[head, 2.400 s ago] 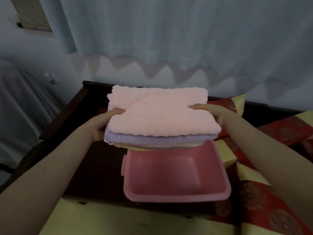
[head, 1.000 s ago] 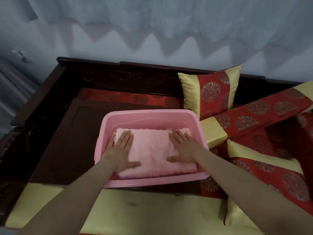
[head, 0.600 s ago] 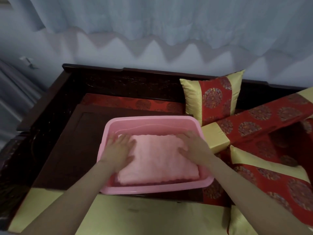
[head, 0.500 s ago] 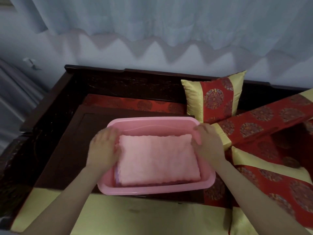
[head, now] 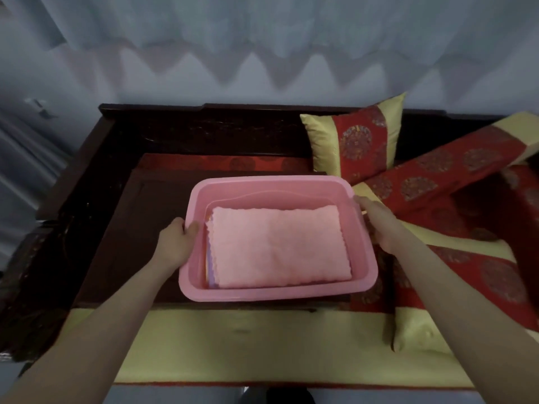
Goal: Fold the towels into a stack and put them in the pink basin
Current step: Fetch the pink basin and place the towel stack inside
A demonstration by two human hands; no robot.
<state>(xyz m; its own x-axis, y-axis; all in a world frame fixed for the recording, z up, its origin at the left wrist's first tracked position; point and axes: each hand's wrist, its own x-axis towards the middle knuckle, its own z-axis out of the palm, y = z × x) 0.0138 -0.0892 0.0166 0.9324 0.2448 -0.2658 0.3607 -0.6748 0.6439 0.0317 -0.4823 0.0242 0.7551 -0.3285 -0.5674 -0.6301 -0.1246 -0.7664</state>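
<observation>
Pink basin [head: 277, 291] rim, both hands gripping

Dim, cool, even light; soft zigzag shadows on the far wall [head: 262, 74]. Slight overall blur, wide-angle bending at the edges.

1 head-worn wide-angle view, looking forward and steeply down.

The camera sits above and just behind the forearms, which enter from the 2 lower corners and reach away from the lens to the left hand [head: 178, 243] and right hand [head: 379, 225]. It faces a dark wooden bench [head: 96, 228], with the pink basin [head: 262, 293] near and central, close below the lens. A curtain [head: 262, 30] and wall fill the top of the frame, the far limit of the view. Straight lines bow toward the edges. With only 1 view, no part of the scene is shared.
</observation>
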